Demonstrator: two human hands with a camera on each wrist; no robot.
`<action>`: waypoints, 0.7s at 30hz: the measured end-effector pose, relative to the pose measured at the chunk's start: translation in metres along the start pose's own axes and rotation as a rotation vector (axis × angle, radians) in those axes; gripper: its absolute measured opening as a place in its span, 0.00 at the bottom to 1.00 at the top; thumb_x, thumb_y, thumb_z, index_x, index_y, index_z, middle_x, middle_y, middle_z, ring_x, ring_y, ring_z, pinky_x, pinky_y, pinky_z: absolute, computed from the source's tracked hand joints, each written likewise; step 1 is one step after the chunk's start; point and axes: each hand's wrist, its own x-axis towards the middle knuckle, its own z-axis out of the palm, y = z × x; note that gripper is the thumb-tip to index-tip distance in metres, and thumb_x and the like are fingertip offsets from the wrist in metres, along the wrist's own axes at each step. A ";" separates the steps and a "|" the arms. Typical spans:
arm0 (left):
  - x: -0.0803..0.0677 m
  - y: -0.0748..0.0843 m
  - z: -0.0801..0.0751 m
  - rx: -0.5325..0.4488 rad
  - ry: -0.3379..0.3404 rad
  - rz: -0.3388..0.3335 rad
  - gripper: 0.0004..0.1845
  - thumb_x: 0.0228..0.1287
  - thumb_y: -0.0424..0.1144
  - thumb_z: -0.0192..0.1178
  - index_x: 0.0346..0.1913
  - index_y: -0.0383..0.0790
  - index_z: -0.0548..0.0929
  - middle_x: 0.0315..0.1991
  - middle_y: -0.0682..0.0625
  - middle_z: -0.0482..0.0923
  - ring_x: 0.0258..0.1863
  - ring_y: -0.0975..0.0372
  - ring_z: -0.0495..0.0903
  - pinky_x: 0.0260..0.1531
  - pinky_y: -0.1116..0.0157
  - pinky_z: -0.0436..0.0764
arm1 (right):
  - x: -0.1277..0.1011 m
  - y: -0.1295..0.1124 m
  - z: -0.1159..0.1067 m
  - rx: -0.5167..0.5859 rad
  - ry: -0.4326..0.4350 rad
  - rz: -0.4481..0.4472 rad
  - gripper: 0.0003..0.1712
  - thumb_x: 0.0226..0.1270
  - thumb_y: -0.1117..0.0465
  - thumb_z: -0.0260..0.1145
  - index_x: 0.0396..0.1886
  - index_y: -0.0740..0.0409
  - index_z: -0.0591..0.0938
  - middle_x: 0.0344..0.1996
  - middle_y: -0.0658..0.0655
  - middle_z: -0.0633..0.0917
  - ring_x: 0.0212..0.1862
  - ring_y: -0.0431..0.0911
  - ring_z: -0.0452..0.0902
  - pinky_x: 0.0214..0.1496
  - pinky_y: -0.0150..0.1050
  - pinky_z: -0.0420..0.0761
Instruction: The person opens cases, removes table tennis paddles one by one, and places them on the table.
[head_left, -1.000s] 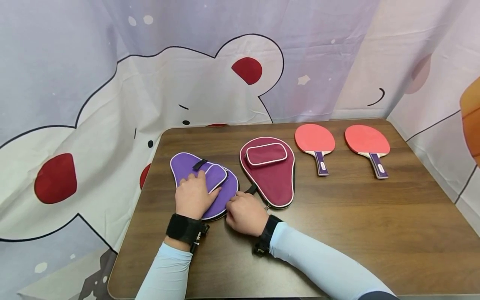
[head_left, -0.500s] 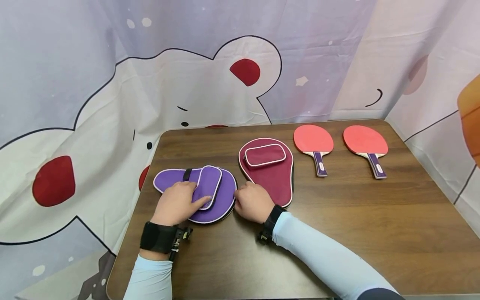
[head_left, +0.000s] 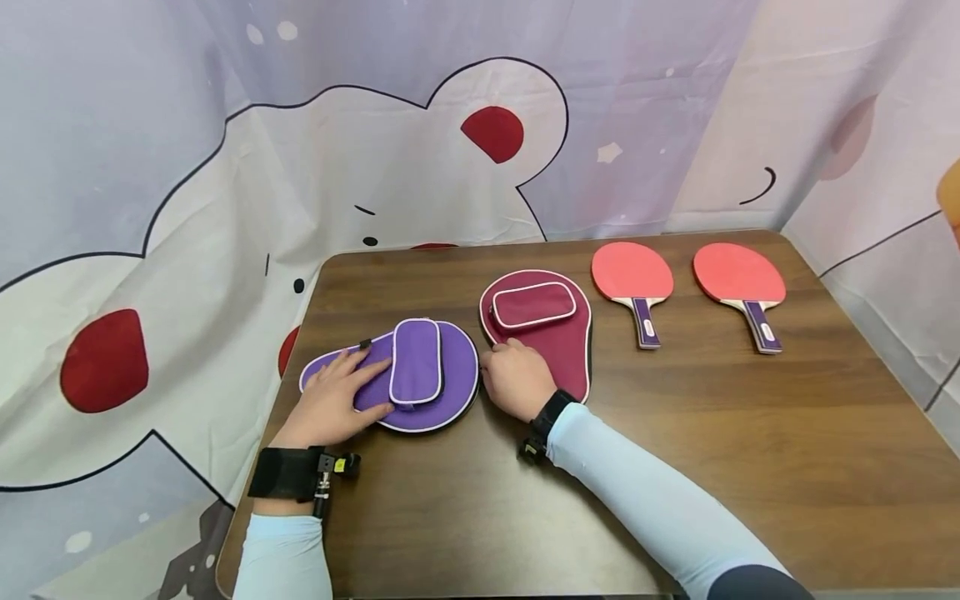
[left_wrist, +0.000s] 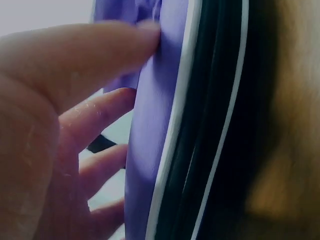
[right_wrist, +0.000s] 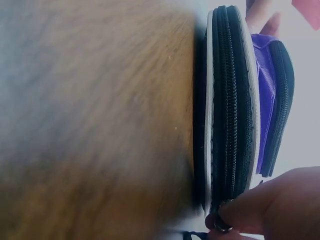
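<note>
A purple paddle case (head_left: 420, 387) lies flat on the brown table (head_left: 675, 433), its narrow end pointing left. My left hand (head_left: 333, 400) rests on it with the fingers spread flat beside the raised pocket (head_left: 415, 361); the left wrist view shows those fingers (left_wrist: 75, 55) pressing the purple fabric (left_wrist: 160, 125). My right hand (head_left: 510, 379) sits at the case's right edge. In the right wrist view its fingertips (right_wrist: 270, 205) pinch the metal zipper pull (right_wrist: 220, 223) at the end of the black zipper (right_wrist: 229, 100).
A maroon paddle case (head_left: 543, 329) lies just right of my right hand, partly under it. Two red paddles with purple handles (head_left: 632, 273) (head_left: 738, 275) lie at the back right. A printed curtain (head_left: 225, 167) hangs behind the table and along its left edge.
The purple case has turned anticlockwise, so its narrow end now points left. My left hand followed it leftward. My right hand moved up along the case's right edge.
</note>
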 end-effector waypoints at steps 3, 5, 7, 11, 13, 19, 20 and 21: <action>0.001 -0.004 -0.002 0.014 -0.007 -0.031 0.43 0.67 0.61 0.75 0.81 0.52 0.76 0.82 0.34 0.65 0.82 0.31 0.57 0.72 0.24 0.55 | 0.000 0.001 -0.001 0.046 0.005 -0.027 0.06 0.66 0.67 0.75 0.30 0.54 0.90 0.30 0.54 0.89 0.36 0.56 0.81 0.41 0.51 0.82; 0.001 -0.005 -0.004 0.018 -0.021 -0.051 0.45 0.66 0.63 0.75 0.82 0.53 0.75 0.82 0.34 0.65 0.82 0.31 0.57 0.72 0.23 0.54 | -0.001 0.001 -0.001 0.069 0.008 -0.044 0.07 0.66 0.67 0.75 0.29 0.53 0.90 0.30 0.52 0.89 0.36 0.55 0.81 0.41 0.50 0.81; 0.002 -0.005 -0.004 0.021 -0.035 -0.063 0.45 0.67 0.64 0.75 0.82 0.54 0.74 0.83 0.35 0.64 0.83 0.31 0.56 0.72 0.22 0.52 | -0.003 0.001 -0.002 0.083 0.011 -0.051 0.07 0.65 0.68 0.75 0.28 0.53 0.89 0.29 0.51 0.88 0.36 0.55 0.81 0.41 0.49 0.81; 0.006 -0.003 -0.003 0.033 -0.045 -0.079 0.45 0.67 0.66 0.73 0.83 0.55 0.73 0.84 0.36 0.64 0.83 0.32 0.55 0.72 0.22 0.51 | -0.006 0.002 -0.004 0.089 0.017 -0.054 0.07 0.63 0.67 0.76 0.27 0.53 0.89 0.28 0.51 0.87 0.35 0.55 0.80 0.40 0.50 0.80; 0.007 0.000 -0.002 0.043 -0.041 -0.084 0.46 0.67 0.68 0.72 0.83 0.55 0.73 0.83 0.36 0.64 0.83 0.32 0.56 0.71 0.22 0.52 | -0.007 0.003 -0.004 0.086 0.015 -0.058 0.07 0.63 0.67 0.76 0.26 0.54 0.89 0.28 0.52 0.87 0.35 0.55 0.80 0.40 0.50 0.80; 0.009 0.006 0.001 0.085 -0.022 -0.116 0.46 0.67 0.71 0.69 0.83 0.54 0.74 0.82 0.35 0.66 0.82 0.33 0.59 0.68 0.20 0.57 | -0.008 0.002 -0.003 0.088 0.010 -0.061 0.08 0.65 0.67 0.76 0.26 0.53 0.89 0.28 0.51 0.87 0.36 0.55 0.80 0.40 0.49 0.80; 0.010 0.007 0.001 0.091 -0.019 -0.124 0.46 0.67 0.71 0.69 0.83 0.54 0.74 0.82 0.35 0.66 0.82 0.34 0.60 0.68 0.20 0.58 | -0.008 0.002 -0.003 0.089 0.007 -0.059 0.09 0.65 0.66 0.76 0.26 0.53 0.89 0.28 0.51 0.87 0.36 0.55 0.81 0.40 0.49 0.80; 0.010 0.009 0.001 0.095 -0.013 -0.131 0.46 0.67 0.71 0.69 0.82 0.54 0.74 0.82 0.35 0.67 0.82 0.33 0.61 0.67 0.19 0.59 | -0.008 0.002 -0.003 0.091 0.005 -0.056 0.09 0.65 0.66 0.76 0.25 0.52 0.89 0.28 0.51 0.87 0.36 0.54 0.81 0.40 0.49 0.80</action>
